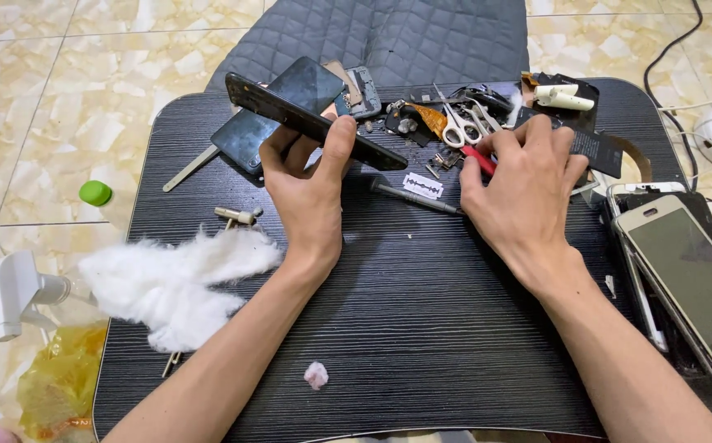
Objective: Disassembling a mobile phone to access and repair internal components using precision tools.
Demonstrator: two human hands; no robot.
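Note:
My left hand (311,176) grips a black phone (307,119) by its edges and holds it tilted on edge above the dark wood-grain table (422,328). My right hand (520,184) rests on the table with its fingers closed on a red-handled tool (479,160), whose grey metal shaft (413,197) lies pointing left. A razor blade (422,186) lies between my two hands. Under the held phone lies a black screen panel (249,135).
White-handled scissors (458,123), small phone parts and a white tube (565,98) crowd the table's far edge. A gold-framed phone (688,279) lies at the right. White cotton wool (171,279) covers the left side, with a small pink wad (316,375) near the front. A spray bottle (20,295) stands on the floor at the left.

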